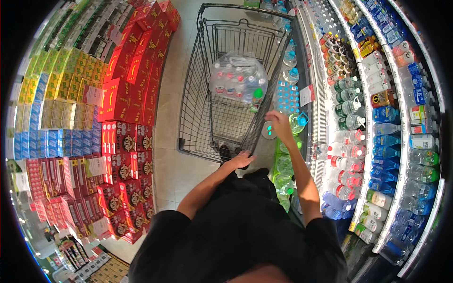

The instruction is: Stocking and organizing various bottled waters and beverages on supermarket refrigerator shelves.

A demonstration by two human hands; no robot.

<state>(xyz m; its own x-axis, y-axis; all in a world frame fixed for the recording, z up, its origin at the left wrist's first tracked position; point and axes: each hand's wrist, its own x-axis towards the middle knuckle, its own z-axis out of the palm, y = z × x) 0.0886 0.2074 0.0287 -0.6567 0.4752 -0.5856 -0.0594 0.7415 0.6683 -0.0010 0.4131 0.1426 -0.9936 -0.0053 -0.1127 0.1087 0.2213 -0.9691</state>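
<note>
A metal wire shopping cart stands ahead of me. In its basket lies a clear plastic bag of bottles, several with red caps. A bottle with a green cap sits at the bag's right, by the cart's side wall. Just outside that wall, near the bottle, my right hand is raised with its fingers partly bent and nothing seen in it. My left hand is spread palm down at the near end of the cart, holding nothing; whether it touches the cart I cannot tell.
At the left rise stacked red drink cartons and yellow and blue packs. Shelves of bottled drinks line the right side. Large water bottles and green-tinted bottles stand low between cart and shelves. Tiled floor shows left of the cart.
</note>
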